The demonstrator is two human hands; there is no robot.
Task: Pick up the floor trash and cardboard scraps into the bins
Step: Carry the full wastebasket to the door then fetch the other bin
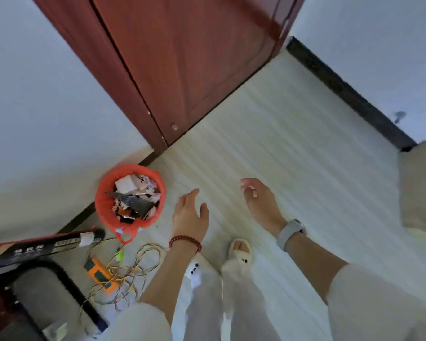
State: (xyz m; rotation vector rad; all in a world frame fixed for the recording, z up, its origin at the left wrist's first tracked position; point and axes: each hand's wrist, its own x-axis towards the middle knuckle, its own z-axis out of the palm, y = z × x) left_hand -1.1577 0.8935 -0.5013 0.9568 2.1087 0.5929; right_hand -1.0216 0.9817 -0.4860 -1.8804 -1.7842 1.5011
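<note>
Both hands hang over the pale floor (pixel 293 134) with fingers loosely spread, holding nothing: the left hand (pixel 188 215) just beside the bin (pixel 130 198), the right hand (pixel 260 201) farther off. The bin, lined in an orange bag, stands by the wall, full of blurred paper and cardboard scraps (pixel 135 200). The red-and-black box (pixel 35 249) at the left edge is cut off; its white lettering is unreadable.

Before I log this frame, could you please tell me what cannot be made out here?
- Bin: deeper contents hidden under top scraps, head view.
- Black box: cut off by left edge, print blurred.
- Beige object: cut off by right edge, unidentifiable.
- Left slipper: mostly hidden by left forearm.
</note>
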